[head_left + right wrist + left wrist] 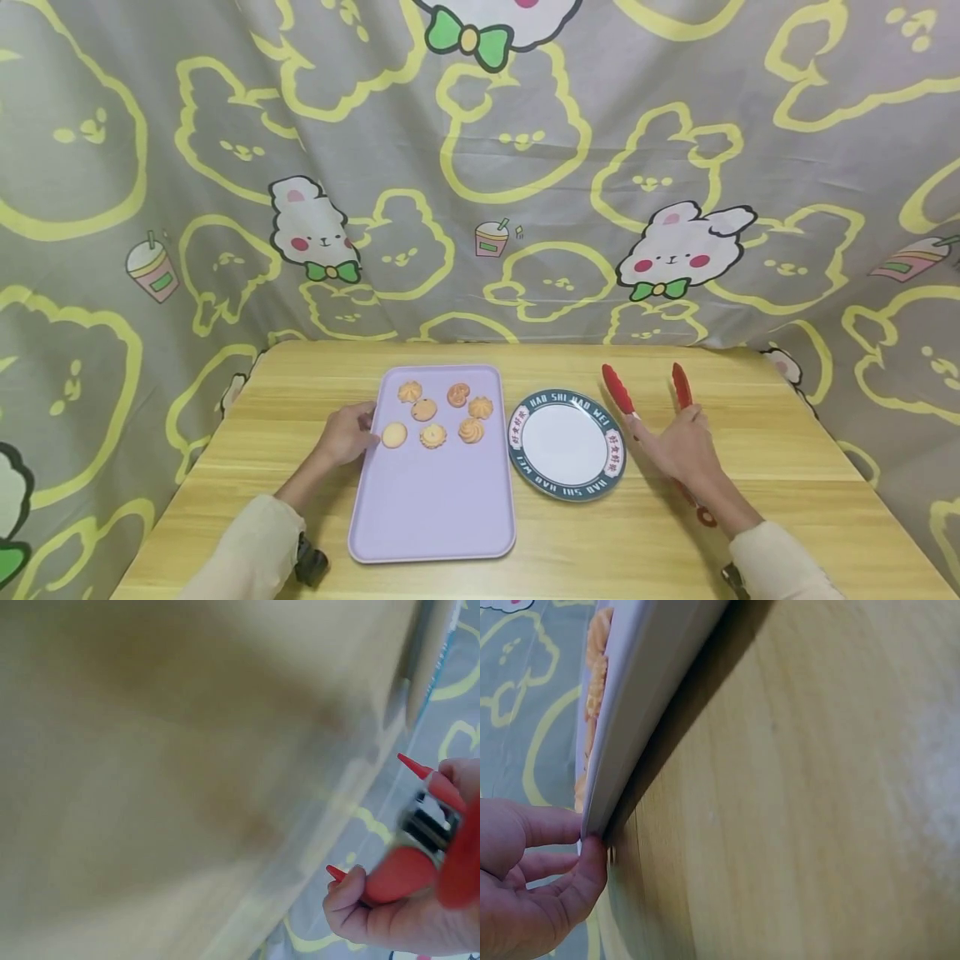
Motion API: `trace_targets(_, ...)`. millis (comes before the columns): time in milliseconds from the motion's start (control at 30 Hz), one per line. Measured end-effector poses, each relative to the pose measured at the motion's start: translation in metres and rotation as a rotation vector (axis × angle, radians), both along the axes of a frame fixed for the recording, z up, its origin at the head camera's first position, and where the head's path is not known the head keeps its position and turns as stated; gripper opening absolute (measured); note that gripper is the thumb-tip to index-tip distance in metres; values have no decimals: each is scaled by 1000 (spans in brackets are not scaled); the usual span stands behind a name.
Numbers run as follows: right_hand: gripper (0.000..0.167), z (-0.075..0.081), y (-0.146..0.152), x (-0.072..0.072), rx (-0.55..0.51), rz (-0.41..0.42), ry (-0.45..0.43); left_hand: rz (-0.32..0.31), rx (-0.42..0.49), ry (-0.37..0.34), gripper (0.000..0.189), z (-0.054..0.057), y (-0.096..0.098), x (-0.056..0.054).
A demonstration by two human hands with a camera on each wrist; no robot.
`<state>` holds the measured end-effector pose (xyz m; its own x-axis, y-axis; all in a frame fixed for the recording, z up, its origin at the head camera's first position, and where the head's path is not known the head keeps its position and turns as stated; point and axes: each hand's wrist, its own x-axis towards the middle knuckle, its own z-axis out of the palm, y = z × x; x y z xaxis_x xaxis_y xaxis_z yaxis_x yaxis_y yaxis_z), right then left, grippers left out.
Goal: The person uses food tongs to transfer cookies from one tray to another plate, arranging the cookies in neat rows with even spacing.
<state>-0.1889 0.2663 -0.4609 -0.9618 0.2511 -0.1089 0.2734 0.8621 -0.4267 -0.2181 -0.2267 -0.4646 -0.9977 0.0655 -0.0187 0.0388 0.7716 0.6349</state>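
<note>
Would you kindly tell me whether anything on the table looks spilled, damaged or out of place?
Nothing stands out: all seven cookies lie within the tray, the plate beside it shows no visible damage, and the right hand holds the tongs.

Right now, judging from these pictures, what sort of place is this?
Probably a staged tabletop space indoors: a cartoon-print curtain hangs behind and beside a wood-grain table set with a lilac tray.
</note>
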Motion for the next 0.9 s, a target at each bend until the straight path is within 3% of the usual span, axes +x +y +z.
trace_targets(300, 118, 22, -3, -8, 64, 89, 94, 2, 0, 3, 65, 0, 0, 0)
trace_targets(600, 115, 39, -25, -9, 95, 236, 64, -9, 10, -16, 69, 2, -1, 1)
trace_targets(900, 104, 45, -54, -9, 113, 363, 103, -3, 26, -37, 69, 3, -1, 1)
